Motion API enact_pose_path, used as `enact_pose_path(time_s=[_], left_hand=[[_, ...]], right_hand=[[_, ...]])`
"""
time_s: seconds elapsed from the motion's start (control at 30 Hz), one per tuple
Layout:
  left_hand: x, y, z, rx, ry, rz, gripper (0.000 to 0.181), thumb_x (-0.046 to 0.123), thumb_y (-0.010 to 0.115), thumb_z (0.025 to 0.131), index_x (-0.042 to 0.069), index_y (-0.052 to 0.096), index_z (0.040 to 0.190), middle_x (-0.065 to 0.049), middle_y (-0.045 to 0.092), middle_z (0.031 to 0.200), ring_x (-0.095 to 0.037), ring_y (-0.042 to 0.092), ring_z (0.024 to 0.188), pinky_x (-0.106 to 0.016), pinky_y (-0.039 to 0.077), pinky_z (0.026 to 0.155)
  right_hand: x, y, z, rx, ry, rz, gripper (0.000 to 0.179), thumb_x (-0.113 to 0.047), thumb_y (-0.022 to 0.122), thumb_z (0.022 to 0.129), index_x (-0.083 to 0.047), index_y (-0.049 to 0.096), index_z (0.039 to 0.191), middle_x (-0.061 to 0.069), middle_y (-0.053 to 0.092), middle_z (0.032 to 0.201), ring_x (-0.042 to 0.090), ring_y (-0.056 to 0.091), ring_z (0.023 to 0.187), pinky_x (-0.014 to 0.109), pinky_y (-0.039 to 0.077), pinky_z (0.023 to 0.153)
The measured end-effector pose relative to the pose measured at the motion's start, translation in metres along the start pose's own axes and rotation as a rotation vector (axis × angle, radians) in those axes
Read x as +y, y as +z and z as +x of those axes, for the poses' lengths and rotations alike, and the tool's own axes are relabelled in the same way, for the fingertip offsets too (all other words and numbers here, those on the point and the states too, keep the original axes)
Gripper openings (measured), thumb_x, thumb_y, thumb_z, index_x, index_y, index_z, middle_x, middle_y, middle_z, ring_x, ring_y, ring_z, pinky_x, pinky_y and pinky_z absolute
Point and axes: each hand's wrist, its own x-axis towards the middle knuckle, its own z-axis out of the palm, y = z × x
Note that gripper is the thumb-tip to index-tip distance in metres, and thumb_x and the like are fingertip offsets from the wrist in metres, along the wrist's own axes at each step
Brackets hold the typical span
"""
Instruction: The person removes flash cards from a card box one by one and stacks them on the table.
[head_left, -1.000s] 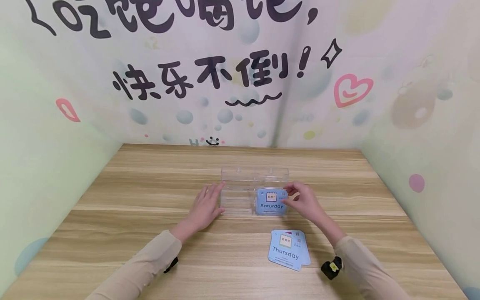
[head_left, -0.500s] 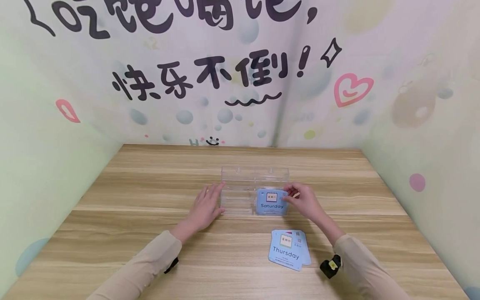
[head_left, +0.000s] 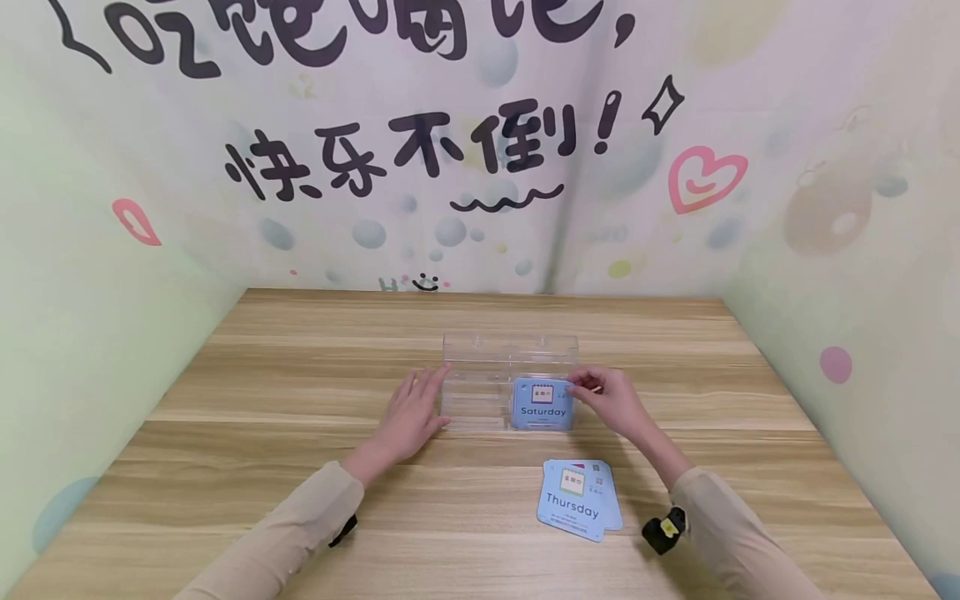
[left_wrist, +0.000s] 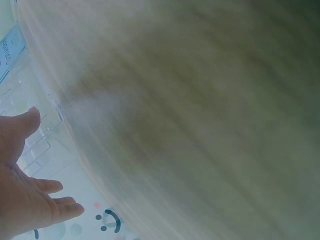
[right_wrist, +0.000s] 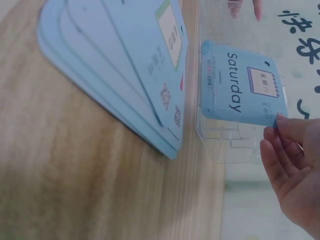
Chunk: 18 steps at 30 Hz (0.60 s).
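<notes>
A clear plastic card holder [head_left: 476,400] with several compartments stands mid-table. In its lower right compartment sits a light blue card [head_left: 542,410] printed "Saturday". My right hand [head_left: 611,402] pinches the card's upper right corner between thumb and fingertips; the right wrist view shows this pinch on the Saturday card [right_wrist: 240,85] from the side. My left hand [head_left: 408,421] rests against the holder's left side with its fingers extended. In the left wrist view, the left hand [left_wrist: 30,185] has thumb and fingers spread beside the clear plastic.
A small fanned stack of blue cards [head_left: 573,500], "Thursday" on top, lies on the wooden table [head_left: 300,350] in front of the holder, left of the right forearm. A printed cloth backdrop [head_left: 360,242] rises behind the table, with pale walls on both sides.
The Saturday card's right edge has shifted slightly left in the compartment, and my right fingertips now hold it nearer its corner. My left hand and the card stack stay where they were.
</notes>
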Motion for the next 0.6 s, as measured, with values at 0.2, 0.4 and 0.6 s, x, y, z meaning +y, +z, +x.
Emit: enact_pose_path(time_s=[0.2, 0.4, 0.6], left_hand=[[0.0001, -0.0001, 0.0002, -0.01, -0.008, -0.01, 0.079, 0.02, 0.066, 0.083, 0.014, 0.016, 0.144, -0.03, 0.031, 0.139, -0.05, 0.023, 0.127, -0.059, 0.02, 0.104], [-0.0014, 0.0011, 0.0005, -0.014, -0.006, -0.014, 0.079, 0.02, 0.066, 0.083, 0.014, 0.016, 0.144, -0.03, 0.031, 0.139, -0.049, 0.023, 0.127, -0.059, 0.019, 0.104], [-0.0016, 0.0019, 0.0008, -0.009, -0.003, 0.0, 0.079, 0.02, 0.066, 0.083, 0.014, 0.015, 0.144, -0.03, 0.031, 0.138, -0.049, 0.024, 0.127, -0.058, 0.02, 0.105]], right_hand=[[-0.001, -0.0024, 0.0008, 0.008, 0.008, 0.001, 0.009, 0.0, 0.063, 0.082, 0.002, 0.067, 0.09, 0.011, 0.067, 0.082, 0.016, 0.059, 0.07, 0.021, 0.051, 0.059], [-0.0012, -0.004, 0.001, 0.006, 0.03, 0.015, 0.009, -0.001, 0.063, 0.083, 0.002, 0.067, 0.09, 0.012, 0.067, 0.084, 0.023, 0.061, 0.073, 0.021, 0.053, 0.061], [-0.0005, -0.0067, 0.0011, 0.016, 0.038, 0.067, 0.009, 0.0, 0.061, 0.084, 0.004, 0.066, 0.09, 0.014, 0.066, 0.084, 0.029, 0.061, 0.075, 0.024, 0.054, 0.062]])
